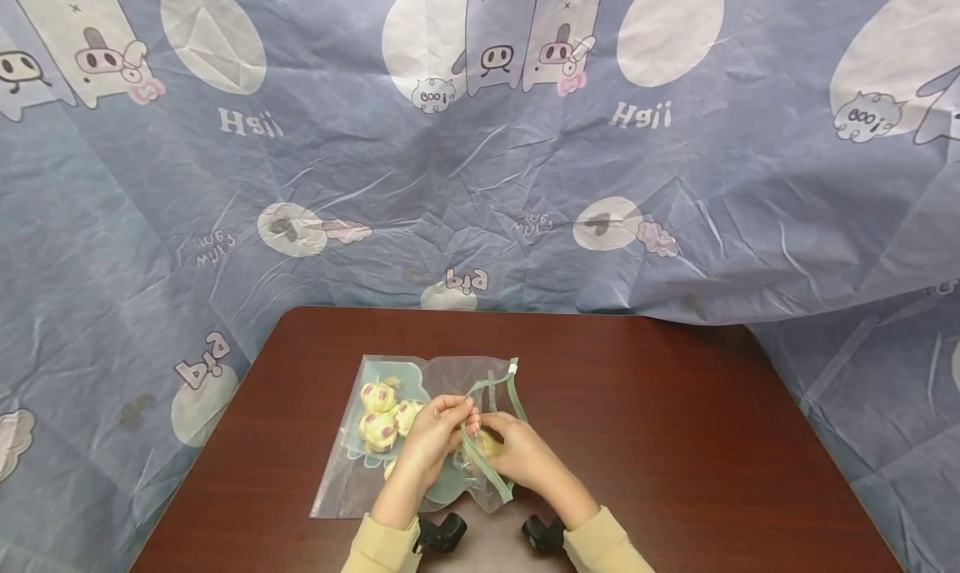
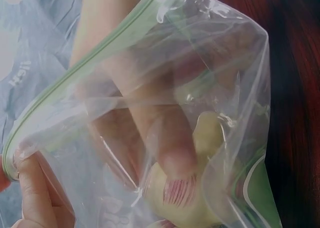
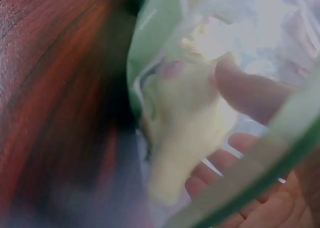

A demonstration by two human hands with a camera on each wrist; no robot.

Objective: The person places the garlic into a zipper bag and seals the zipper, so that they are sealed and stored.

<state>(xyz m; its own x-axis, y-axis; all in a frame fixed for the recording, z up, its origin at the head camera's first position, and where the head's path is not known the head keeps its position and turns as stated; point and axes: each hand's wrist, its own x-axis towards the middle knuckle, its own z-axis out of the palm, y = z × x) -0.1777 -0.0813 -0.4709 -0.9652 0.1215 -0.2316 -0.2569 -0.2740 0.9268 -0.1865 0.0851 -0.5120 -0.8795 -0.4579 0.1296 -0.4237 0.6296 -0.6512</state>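
Observation:
A clear zip bag (image 1: 336,491) with a green zip edge and pale green print lies on the table. Several pale yellow rounded pieces with pink patches (image 1: 378,430) are inside its left part; their exact kind is unclear. My left hand (image 1: 432,433) pinches the rim of the bag's mouth. Through that mouth reaches my right hand (image 1: 527,458), gripping another yellow piece (image 1: 491,445) inside the bag. In the left wrist view, this piece (image 2: 196,204) has a stubby end and a pink-striped patch, with a fingertip against it. The right wrist view is blurred; thumb and fingers surround the piece (image 3: 187,107).
The dark red-brown table (image 1: 675,415) extends around the bag. Behind it hangs a blue printed cloth (image 1: 510,173). Black wrist-worn devices (image 1: 448,533) sit under both wrists near the front of the table.

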